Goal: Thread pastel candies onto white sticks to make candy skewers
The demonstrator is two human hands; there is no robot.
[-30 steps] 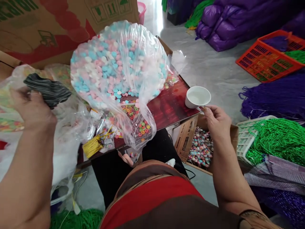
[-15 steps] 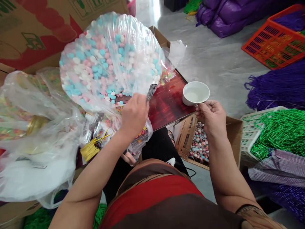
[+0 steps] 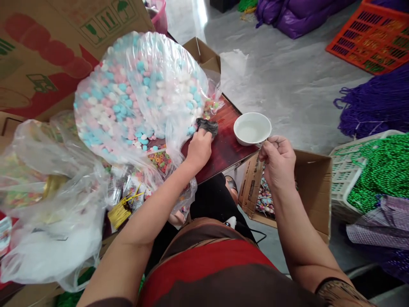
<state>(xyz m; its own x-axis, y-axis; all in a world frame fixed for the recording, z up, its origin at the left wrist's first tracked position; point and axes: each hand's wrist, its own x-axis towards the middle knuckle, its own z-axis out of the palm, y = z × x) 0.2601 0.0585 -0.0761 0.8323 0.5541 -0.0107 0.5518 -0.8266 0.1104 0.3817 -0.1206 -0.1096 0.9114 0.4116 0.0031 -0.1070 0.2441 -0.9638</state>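
Note:
My left hand [image 3: 198, 148] presses a dark striped cloth [image 3: 207, 126] onto the dark red tabletop [image 3: 223, 147], right beside a big clear plastic bag of pink, blue and white candies [image 3: 140, 94]. My right hand [image 3: 278, 160] pinches the handle of a white scoop cup [image 3: 252, 128] that rests at the table's right corner. Smaller bags of coloured ring candies [image 3: 159, 158] lie under the big bag.
An open cardboard box of wrapped candies [image 3: 265, 198] stands on the floor below the table's right side. Green beads fill a white basket [image 3: 370, 170] at right; purple beads [image 3: 377, 104] and an orange crate [image 3: 370, 36] lie beyond. Large cartons [image 3: 47, 55] stand at left, crumpled plastic bags [image 3: 47, 204] near them.
My left hand carried the dark cloth from the far left across to the table and set it down by the big candy bag. The right hand kept hold of the cup handle.

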